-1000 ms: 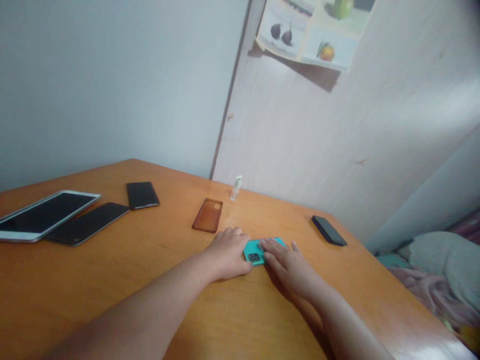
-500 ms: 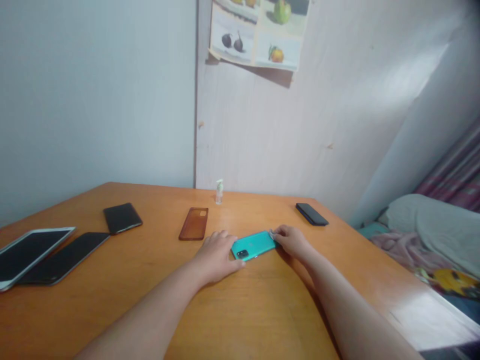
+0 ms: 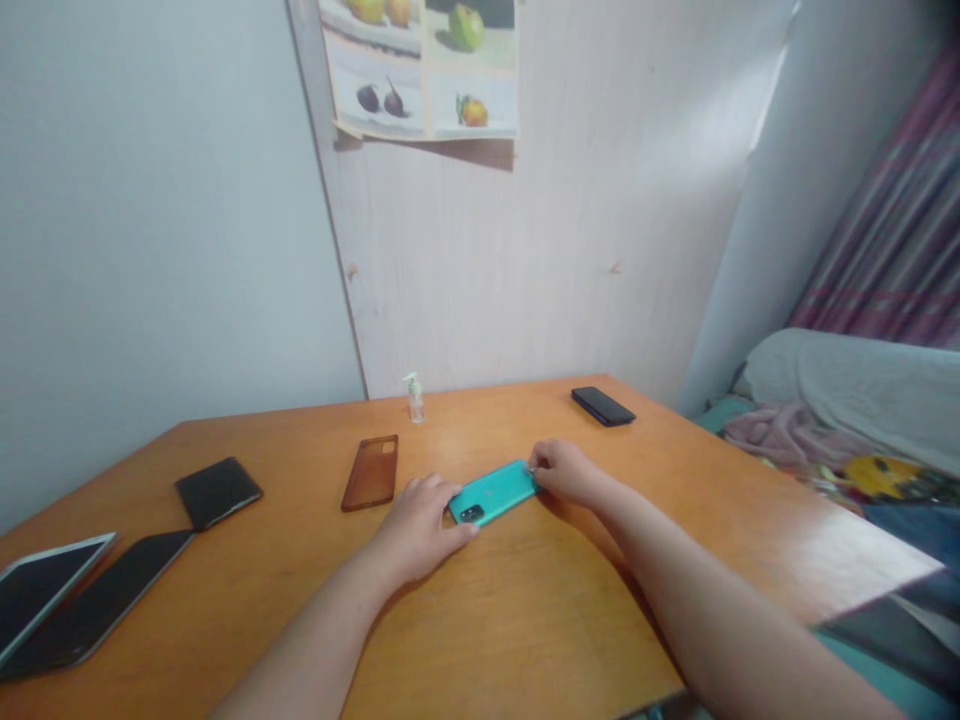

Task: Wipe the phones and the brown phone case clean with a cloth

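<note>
A turquoise smartphone lies back up on the wooden table, its dark camera block at the left end. My left hand grips that end, thumb on the near edge and fingers on the far edge. At the opposite end, my right hand is closed in a pinch against the phone's far right corner. A bit of small greyish cloth shows at its fingertips, mostly hidden by them. Left of the phone lies a brown translucent phone case.
A small clear pump bottle stands behind the case. A dark phone lies at the back right. On the left are a black flat device, a white-framed tablet and a long dark device. A bed adjoins the right.
The camera view has turned right and tilted slightly. My left hand still grips the phone; my right fingertips stay at its right end, with less of the greyish cloth showing.
</note>
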`<state>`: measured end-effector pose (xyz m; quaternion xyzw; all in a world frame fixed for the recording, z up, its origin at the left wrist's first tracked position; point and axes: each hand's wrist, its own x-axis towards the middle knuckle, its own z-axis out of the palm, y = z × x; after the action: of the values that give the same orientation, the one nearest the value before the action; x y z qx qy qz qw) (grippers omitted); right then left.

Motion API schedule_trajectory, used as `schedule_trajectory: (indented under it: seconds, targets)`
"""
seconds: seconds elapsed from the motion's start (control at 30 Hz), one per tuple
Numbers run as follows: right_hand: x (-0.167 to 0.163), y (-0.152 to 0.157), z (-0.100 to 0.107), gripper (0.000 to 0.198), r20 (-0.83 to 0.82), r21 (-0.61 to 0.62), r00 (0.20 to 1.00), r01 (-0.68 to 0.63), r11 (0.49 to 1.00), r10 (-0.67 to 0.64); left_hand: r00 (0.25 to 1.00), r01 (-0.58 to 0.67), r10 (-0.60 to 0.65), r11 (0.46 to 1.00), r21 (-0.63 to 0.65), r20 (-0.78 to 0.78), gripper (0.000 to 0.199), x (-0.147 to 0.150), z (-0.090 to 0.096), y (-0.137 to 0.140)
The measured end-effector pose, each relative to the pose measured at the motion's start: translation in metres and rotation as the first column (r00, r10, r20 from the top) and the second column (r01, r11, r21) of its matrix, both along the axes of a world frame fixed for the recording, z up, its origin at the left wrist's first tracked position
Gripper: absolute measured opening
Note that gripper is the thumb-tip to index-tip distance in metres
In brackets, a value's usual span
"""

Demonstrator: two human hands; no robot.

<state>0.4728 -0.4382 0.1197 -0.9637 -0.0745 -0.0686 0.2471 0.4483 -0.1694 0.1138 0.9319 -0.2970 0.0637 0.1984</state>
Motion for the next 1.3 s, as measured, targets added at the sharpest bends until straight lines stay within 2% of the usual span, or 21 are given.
schedule_trajectory:
  seconds: [0.17, 0.23, 0.33, 0.4, 0.47, 0.57, 0.6, 0.63, 0.7, 0.77, 0.8, 0.83, 0.9, 1.0, 1.07, 1.13, 1.2, 1.23, 1.3]
  targets:
    - [-0.015, 0.017, 0.004, 0.009, -0.002, -0.007, 0.973, -0.231, 0.973, 0.231, 1.000, 0.000, 0.000, 1.000, 0.014, 0.003, 0.033, -0.001, 0.000, 0.000]
    - [-0.013, 0.012, 0.006, 0.008, -0.005, -0.020, 0.983, -0.186, 0.982, 0.186, 1.000, -0.005, 0.005, 1.000, 0.012, 0.002, 0.034, -0.001, 0.001, 0.000]
    - [-0.007, 0.003, 0.007, 0.005, 0.005, -0.032, 0.999, -0.047, 0.998, 0.047, 1.000, -0.003, 0.003, 1.000, 0.012, -0.004, 0.035, -0.002, 0.002, -0.001]
    - [-0.009, 0.005, 0.007, 0.004, 0.007, -0.036, 0.999, -0.044, 0.998, 0.044, 1.000, -0.002, 0.002, 1.000, 0.015, -0.002, 0.034, -0.002, 0.002, -0.001]
    - [-0.016, 0.015, 0.007, 0.004, -0.006, -0.013, 0.988, -0.156, 0.988, 0.155, 1.000, -0.005, 0.005, 1.000, 0.018, 0.004, 0.033, -0.002, 0.002, -0.001]
    - [-0.026, 0.029, 0.007, 0.006, -0.011, 0.064, 0.932, -0.362, 0.930, 0.363, 1.000, -0.002, 0.002, 1.000, 0.017, 0.012, 0.031, -0.002, 0.001, 0.000]
    - [-0.026, 0.030, 0.006, 0.005, -0.011, 0.077, 0.932, -0.359, 0.930, 0.361, 1.000, -0.001, 0.001, 1.000, 0.014, 0.012, 0.031, -0.002, 0.001, 0.000]
    - [-0.025, 0.028, 0.006, 0.003, -0.012, 0.072, 0.952, -0.304, 0.950, 0.305, 1.000, -0.001, 0.000, 1.000, 0.010, 0.010, 0.032, -0.002, 0.001, 0.000]
    - [-0.018, 0.020, 0.005, 0.006, -0.013, 0.032, 0.993, -0.121, 0.992, 0.121, 1.000, 0.000, 0.000, 1.000, 0.003, 0.003, 0.033, -0.002, 0.001, 0.000]
    - [-0.012, 0.012, 0.005, 0.007, 0.000, -0.007, 1.000, 0.008, 1.000, -0.008, 1.000, -0.001, 0.001, 1.000, -0.003, -0.003, 0.036, -0.003, 0.001, -0.001]
    - [-0.011, 0.011, 0.005, 0.007, 0.008, -0.019, 1.000, 0.022, 1.000, -0.022, 1.000, -0.001, 0.001, 1.000, -0.005, -0.004, 0.036, -0.003, 0.001, -0.001]
    - [-0.011, 0.012, 0.005, 0.006, 0.012, -0.024, 1.000, 0.001, 1.000, 0.000, 1.000, -0.002, 0.002, 1.000, -0.006, -0.003, 0.036, -0.003, 0.001, -0.001]
    - [-0.016, 0.021, 0.005, 0.007, 0.011, -0.003, 0.992, -0.127, 0.992, 0.127, 1.000, -0.003, 0.003, 1.000, -0.005, 0.001, 0.035, -0.003, 0.001, -0.001]
    - [-0.024, 0.034, 0.003, 0.009, 0.013, 0.055, 0.943, -0.333, 0.941, 0.333, 1.000, -0.006, 0.006, 1.000, 0.001, 0.007, 0.031, -0.003, 0.000, -0.001]
    - [-0.022, 0.033, 0.001, 0.009, 0.026, 0.051, 0.953, -0.302, 0.952, 0.301, 1.000, -0.009, 0.009, 1.000, 0.002, 0.009, 0.031, -0.003, 0.000, -0.001]
    - [-0.017, 0.026, 0.001, 0.008, 0.042, 0.016, 0.984, -0.172, 0.985, 0.171, 1.000, -0.007, 0.007, 1.000, 0.000, 0.015, 0.033, -0.003, -0.001, 0.000]
    - [-0.013, 0.020, 0.001, 0.009, 0.054, -0.014, 0.995, -0.079, 0.997, 0.079, 1.000, -0.003, 0.003, 1.000, -0.007, 0.026, 0.035, -0.003, -0.002, 0.000]
    - [-0.012, 0.019, 0.001, 0.010, 0.055, -0.023, 0.996, -0.073, 0.997, 0.075, 1.000, 0.000, 0.001, 1.000, -0.010, 0.030, 0.035, -0.003, -0.003, 0.000]
    - [-0.014, 0.024, 0.000, 0.011, 0.056, -0.029, 0.988, -0.145, 0.989, 0.147, 1.000, 0.002, -0.001, 1.000, -0.014, 0.031, 0.036, -0.002, -0.003, 0.000]
